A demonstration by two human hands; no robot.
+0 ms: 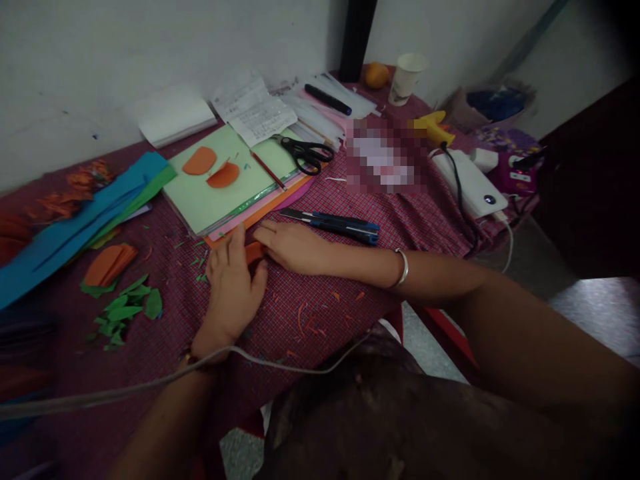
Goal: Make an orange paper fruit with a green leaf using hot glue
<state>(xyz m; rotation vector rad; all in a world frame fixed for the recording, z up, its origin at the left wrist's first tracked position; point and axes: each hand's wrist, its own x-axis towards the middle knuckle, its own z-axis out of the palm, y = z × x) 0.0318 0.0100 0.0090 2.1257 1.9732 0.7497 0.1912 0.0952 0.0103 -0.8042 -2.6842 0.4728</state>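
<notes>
A small piece of orange paper (254, 253) lies on the checked tablecloth between my two hands. My left hand (233, 288) rests palm down at its left side, fingers stretched out flat and the thumb beside the paper. From the right, my right hand (296, 248) reaches in with bent fingers closed at the paper's edge; its fingertips are partly hidden. Just behind the right hand lie blue-and-black pens or cutters (335, 225). Beyond my left fingers is a stack of coloured sheets (200, 200) topped by light green, bearing orange cut-outs (199, 161) and a pencil (269, 170).
Black scissors (305, 155) lie at the stack's right. Green petal-like pieces (123, 310) and orange ones (111, 265) sit at left, near blue strips (90, 223). A paper cup (407, 79), yellow glue gun (434, 128) and white power bank (469, 183) stand at right. A cable (150, 381) crosses in front.
</notes>
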